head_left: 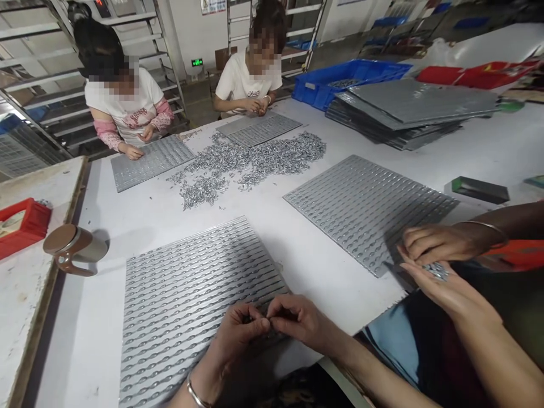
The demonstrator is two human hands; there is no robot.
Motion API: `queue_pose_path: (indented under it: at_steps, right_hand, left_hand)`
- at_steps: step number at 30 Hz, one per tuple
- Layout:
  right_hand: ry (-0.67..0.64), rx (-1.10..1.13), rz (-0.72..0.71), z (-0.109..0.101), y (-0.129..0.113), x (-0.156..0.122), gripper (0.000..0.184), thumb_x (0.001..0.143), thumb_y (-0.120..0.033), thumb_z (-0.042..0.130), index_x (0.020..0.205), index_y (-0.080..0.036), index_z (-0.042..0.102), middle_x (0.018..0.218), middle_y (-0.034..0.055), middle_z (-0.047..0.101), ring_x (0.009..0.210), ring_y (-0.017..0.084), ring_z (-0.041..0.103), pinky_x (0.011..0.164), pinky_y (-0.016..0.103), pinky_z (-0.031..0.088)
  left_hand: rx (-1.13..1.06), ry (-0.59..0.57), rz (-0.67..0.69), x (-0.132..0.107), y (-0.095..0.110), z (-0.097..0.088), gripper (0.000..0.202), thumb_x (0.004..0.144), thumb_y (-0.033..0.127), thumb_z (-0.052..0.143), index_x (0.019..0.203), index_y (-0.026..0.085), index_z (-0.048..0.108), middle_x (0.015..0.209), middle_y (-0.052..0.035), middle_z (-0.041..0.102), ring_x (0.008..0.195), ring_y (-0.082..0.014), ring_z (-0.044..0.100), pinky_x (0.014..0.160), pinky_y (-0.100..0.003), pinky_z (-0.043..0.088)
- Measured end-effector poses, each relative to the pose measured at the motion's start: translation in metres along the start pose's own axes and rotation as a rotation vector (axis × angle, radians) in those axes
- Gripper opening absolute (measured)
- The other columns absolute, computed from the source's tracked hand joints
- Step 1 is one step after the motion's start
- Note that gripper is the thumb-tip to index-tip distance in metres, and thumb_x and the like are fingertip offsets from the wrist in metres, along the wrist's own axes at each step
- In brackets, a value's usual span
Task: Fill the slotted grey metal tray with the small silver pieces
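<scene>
At the near table edge, left hand (236, 334) and right hand (300, 320) meet fingertip to fingertip over the near-right corner of a ribbed grey tray (187, 300). Both grips pressed together, thumb against forefinger, pinching something tiny between them; the piece itself is hidden by the fingers, most likely one of the small metal parts. Bangle on the left wrist.

Handling judgement: parts look light, hard, smooth and slippery, easy to drop or flick away, so a fingertip pinch along the long sides suits them, not a palm grab. Tray looks thin moulded sheet, light, probably flexes if lifted by one corner; rows of small pockets across it, appear mostly unfilled near the hands, can't tell further up.

Just right, a co-worker's cupped hand (446, 289) holds a small heap of the same parts, the other hand (437, 243) curled above it, at the near corner of a second tray (365, 209).

Left edge: brown mug (74, 246) lying on its side, red bin (21, 224) on the neighbouring table.

Mid table, well apart from the grips: loose pile of metal parts (250, 161).

Far side: two seated people, each with hands on a tray. Far right: stack of grey trays (408, 110), blue crate (340, 79) behind it.
</scene>
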State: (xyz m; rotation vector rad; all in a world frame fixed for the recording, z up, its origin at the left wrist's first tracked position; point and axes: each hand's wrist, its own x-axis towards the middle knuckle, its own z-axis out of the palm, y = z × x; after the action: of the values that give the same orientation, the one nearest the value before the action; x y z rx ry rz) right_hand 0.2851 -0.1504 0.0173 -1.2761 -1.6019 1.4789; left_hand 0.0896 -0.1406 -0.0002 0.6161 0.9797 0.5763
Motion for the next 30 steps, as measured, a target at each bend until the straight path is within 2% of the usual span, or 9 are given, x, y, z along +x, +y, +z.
queue_pose_path:
  at_steps: [2, 7, 11, 15, 18, 21, 26, 28, 30]
  right_hand:
    - [0.000, -0.019, 0.052, -0.006, 0.001, 0.007, 0.009, 0.086, -0.023, 0.062, 0.080, -0.019, 0.068, 0.066, -0.0033, 0.061, 0.064, 0.013, 0.056, 0.059, 0.023, 0.041]
    - [0.284, -0.334, 0.015, -0.012, 0.014, 0.039, 0.015, 0.086, -0.023, 0.058, 0.075, -0.020, 0.067, 0.074, 0.0000, 0.067, 0.072, 0.016, 0.061, 0.068, 0.026, 0.044]
    - [0.283, -0.519, 0.071, -0.004, 0.024, 0.055, 0.016, 0.085, -0.016, 0.057, 0.073, -0.019, 0.067, 0.076, 0.0015, 0.069, 0.074, 0.017, 0.062, 0.071, 0.027, 0.043]
    - [0.261, -0.641, 0.194, -0.003, 0.024, 0.059, 0.014, 0.084, -0.016, 0.056, 0.075, -0.019, 0.067, 0.076, 0.0022, 0.070, 0.073, 0.017, 0.063, 0.068, 0.027, 0.040]
    - [0.204, -0.652, 0.225, -0.007, 0.023, 0.062, 0.013, 0.083, -0.017, 0.057, 0.076, -0.019, 0.067, 0.076, 0.0025, 0.072, 0.073, 0.018, 0.064, 0.067, 0.027, 0.039]
    - [0.158, -0.670, 0.213, -0.014, 0.023, 0.067, 0.014, 0.083, -0.017, 0.056, 0.077, -0.019, 0.068, 0.077, 0.0031, 0.073, 0.075, 0.018, 0.064, 0.068, 0.026, 0.039]
    - [0.135, -0.703, 0.252, -0.023, 0.018, 0.071, 0.010, 0.082, -0.018, 0.059, 0.077, -0.017, 0.067, 0.080, 0.0049, 0.072, 0.077, 0.019, 0.063, 0.068, 0.027, 0.039]
    - [0.177, -0.626, 0.207, -0.021, 0.013, 0.064, 0.007, 0.084, -0.022, 0.061, 0.079, -0.018, 0.065, 0.078, 0.0034, 0.070, 0.075, 0.018, 0.062, 0.068, 0.027, 0.040]
    - [0.199, -0.456, 0.136, -0.014, 0.006, 0.051, 0.017, 0.089, -0.032, 0.060, 0.078, -0.019, 0.062, 0.071, 0.0005, 0.066, 0.069, 0.016, 0.059, 0.065, 0.026, 0.041]
  left_hand:
    - [0.001, 0.012, -0.026, 0.000, 0.002, 0.000, 0.050, 0.057, 0.055, 0.092, 0.070, 0.014, 0.065, 0.055, 0.0019, 0.057, 0.046, -0.0061, 0.039, 0.045, -0.022, 0.021]
    - [-0.163, 0.111, -0.029, 0.002, 0.001, -0.003, 0.062, 0.055, 0.057, 0.091, 0.093, 0.014, 0.068, 0.078, -0.0042, 0.070, 0.057, -0.0098, 0.053, 0.047, -0.021, 0.034]
    - [-0.131, 0.116, -0.005, 0.002, -0.001, -0.007, 0.055, 0.062, 0.061, 0.087, 0.083, 0.018, 0.062, 0.072, -0.0025, 0.069, 0.049, -0.0083, 0.046, 0.041, -0.020, 0.026]
    - [-0.120, 0.165, 0.006, 0.003, 0.001, -0.008, 0.054, 0.057, 0.056, 0.092, 0.084, 0.013, 0.072, 0.062, 0.0023, 0.057, 0.049, -0.0063, 0.042, 0.043, -0.020, 0.024]
    - [-0.178, 0.159, 0.029, 0.004, 0.003, -0.007, 0.056, 0.054, 0.050, 0.095, 0.091, 0.011, 0.079, 0.061, 0.0035, 0.052, 0.052, -0.0060, 0.043, 0.047, -0.020, 0.030]
    - [-0.265, 0.109, 0.025, 0.001, 0.005, -0.006, 0.056, 0.054, 0.042, 0.098, 0.097, 0.011, 0.080, 0.070, -0.0010, 0.061, 0.059, -0.0077, 0.050, 0.054, -0.021, 0.038]
    - [-0.320, 0.098, 0.025, -0.002, 0.007, -0.005, 0.042, 0.055, 0.032, 0.098, 0.084, 0.014, 0.075, 0.075, -0.0038, 0.068, 0.060, -0.0088, 0.054, 0.052, -0.020, 0.035]
    - [-0.319, 0.108, 0.034, -0.002, 0.007, -0.004, 0.041, 0.054, 0.033, 0.098, 0.081, 0.014, 0.073, 0.071, -0.0025, 0.066, 0.059, -0.0089, 0.053, 0.050, -0.020, 0.034]
    - [-0.302, 0.115, 0.050, -0.001, 0.004, -0.004, 0.042, 0.055, 0.035, 0.098, 0.080, 0.014, 0.071, 0.065, 0.0004, 0.062, 0.056, -0.0083, 0.050, 0.049, -0.020, 0.033]
